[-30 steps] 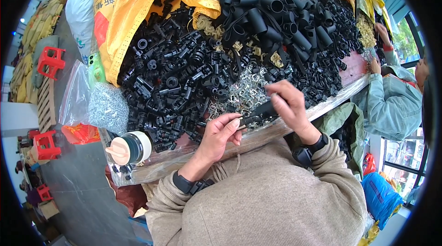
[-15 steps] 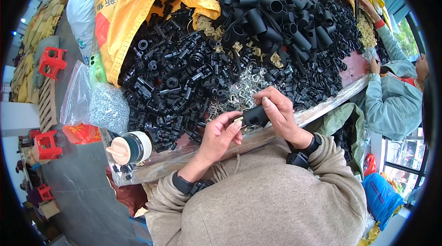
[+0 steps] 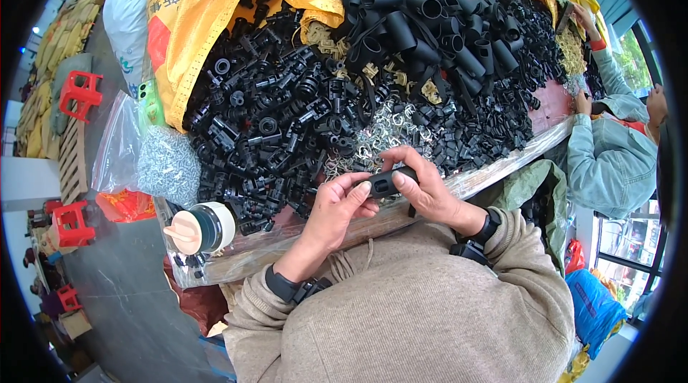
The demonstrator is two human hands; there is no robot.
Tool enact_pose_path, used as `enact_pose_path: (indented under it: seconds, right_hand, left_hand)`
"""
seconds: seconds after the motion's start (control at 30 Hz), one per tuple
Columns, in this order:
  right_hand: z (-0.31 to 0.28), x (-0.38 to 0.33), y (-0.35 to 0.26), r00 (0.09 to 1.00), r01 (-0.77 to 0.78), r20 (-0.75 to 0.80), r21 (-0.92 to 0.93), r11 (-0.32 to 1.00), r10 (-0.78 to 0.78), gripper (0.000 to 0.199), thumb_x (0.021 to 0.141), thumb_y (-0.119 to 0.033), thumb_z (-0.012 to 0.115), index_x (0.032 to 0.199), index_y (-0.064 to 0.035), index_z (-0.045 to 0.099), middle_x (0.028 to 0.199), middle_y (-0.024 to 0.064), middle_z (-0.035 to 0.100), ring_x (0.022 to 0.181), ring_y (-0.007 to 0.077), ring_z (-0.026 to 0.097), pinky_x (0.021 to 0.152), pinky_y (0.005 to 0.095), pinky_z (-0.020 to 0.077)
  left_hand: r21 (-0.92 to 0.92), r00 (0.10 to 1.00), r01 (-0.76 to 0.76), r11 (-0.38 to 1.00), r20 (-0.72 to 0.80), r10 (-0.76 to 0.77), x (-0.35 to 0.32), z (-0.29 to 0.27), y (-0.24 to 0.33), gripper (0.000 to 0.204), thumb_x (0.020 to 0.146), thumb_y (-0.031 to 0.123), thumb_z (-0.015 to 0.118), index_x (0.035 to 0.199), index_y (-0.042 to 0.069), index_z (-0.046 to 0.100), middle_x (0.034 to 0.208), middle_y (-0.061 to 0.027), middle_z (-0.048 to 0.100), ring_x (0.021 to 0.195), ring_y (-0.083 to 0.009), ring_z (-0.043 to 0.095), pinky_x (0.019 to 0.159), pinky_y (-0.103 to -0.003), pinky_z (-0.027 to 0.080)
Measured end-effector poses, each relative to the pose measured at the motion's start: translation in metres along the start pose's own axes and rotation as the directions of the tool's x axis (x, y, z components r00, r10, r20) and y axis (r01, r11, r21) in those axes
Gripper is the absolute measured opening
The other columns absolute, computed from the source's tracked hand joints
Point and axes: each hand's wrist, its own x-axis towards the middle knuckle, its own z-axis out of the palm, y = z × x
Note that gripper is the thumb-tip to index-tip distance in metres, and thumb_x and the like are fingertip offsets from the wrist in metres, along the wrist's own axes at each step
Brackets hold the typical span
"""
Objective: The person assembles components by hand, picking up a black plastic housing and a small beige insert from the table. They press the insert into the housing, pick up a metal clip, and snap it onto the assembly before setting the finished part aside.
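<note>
A short black plastic tube [image 3: 390,182] with a slot in its side lies level between my two hands, in front of my chest. My right hand [image 3: 436,193] grips its right part, thumb on the near side and fingers over the top. At the other end, my left hand [image 3: 335,205] pinches the tube with thumb and forefinger. Whatever sits inside the left end is covered by those fingertips. Just beyond my hands are a pile of small bent metal clips [image 3: 387,128] and a heap of black clamp-like plastic parts [image 3: 265,125].
Many black tubes [image 3: 430,17] are heaped at the far side. A lidded cup [image 3: 204,229] stands at the table's left corner, near a bag of screws [image 3: 170,168]. The plastic-wrapped table edge [image 3: 494,175] runs before me. A co-worker [image 3: 609,146] reaches in at the right.
The tube has turned more level and its slot faces up more. A small pale piece at its left end no longer shows; my left fingers have closed in on that end.
</note>
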Motion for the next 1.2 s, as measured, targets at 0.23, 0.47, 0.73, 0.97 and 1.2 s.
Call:
enact_pose_path:
  seconds: [0.23,0.47,0.73,0.97,1.2]
  right_hand:
    - [0.0,-0.004,0.006,0.992,-0.09,0.101,0.148,0.985,0.075,0.045,0.088,-0.031,0.046,0.12,0.0009,0.039,0.1,0.0109,0.048,0.09,0.0191,0.048,0.08,0.0286,0.0384]
    - [-0.029,0.012,0.006,0.878,0.135,0.469,-0.057,0.989,-0.093,0.066,0.082,-0.038,0.055,0.128,0.0031,0.031,0.117,0.0182,0.044,0.106,0.0289,0.046,0.091,0.036,0.0353]
    - [-0.014,0.032,0.009,0.717,0.193,0.608,0.296,0.935,-0.341,0.086,0.068,-0.051,0.063,0.128,0.0024,0.032,0.124,0.0214,0.04,0.113,0.033,0.041,0.095,0.0415,0.0318]
    - [-0.008,0.026,0.006,0.797,0.046,0.567,0.288,0.957,-0.209,0.092,0.066,-0.052,0.064,0.131,0.0023,0.028,0.124,0.0212,0.04,0.115,0.0338,0.04,0.096,0.0413,0.0299]
    - [0.006,0.028,0.008,0.875,0.204,0.383,0.262,0.943,-0.295,0.082,0.07,-0.048,0.062,0.127,0.0033,0.033,0.117,0.0201,0.045,0.108,0.0336,0.045,0.093,0.0398,0.0338]
  left_hand:
    - [-0.029,0.997,0.073,0.997,-0.017,-0.074,0.001,-0.006,0.002,0.031,0.085,0.016,0.054,0.109,-0.003,0.05,0.09,-0.0093,0.06,0.068,-0.0134,0.06,0.058,-0.021,0.05]
    - [-0.074,0.991,0.135,0.988,-0.016,-0.136,0.001,-0.008,0.003,0.04,0.084,0.017,0.057,0.117,-0.002,0.044,0.091,-0.0102,0.06,0.067,-0.0147,0.061,0.057,-0.021,0.051]
    - [-0.091,0.989,0.139,0.986,0.053,-0.135,0.0,-0.005,0.003,0.055,0.081,0.016,0.061,0.125,-0.002,0.033,0.099,-0.0115,0.057,0.068,-0.0155,0.061,0.057,-0.021,0.05]
    - [-0.138,0.991,0.054,0.989,0.132,-0.035,-0.003,0.001,0.002,0.052,0.075,0.009,0.067,0.119,-0.001,0.04,0.106,-0.0091,0.052,0.084,-0.0156,0.057,0.066,-0.024,0.05]
    - [-0.147,0.998,0.033,0.989,0.053,-0.026,-0.001,0.0,-0.001,0.053,0.07,0.004,0.069,0.116,0.002,0.042,0.104,-0.0063,0.051,0.093,-0.0156,0.053,0.074,-0.027,0.049]
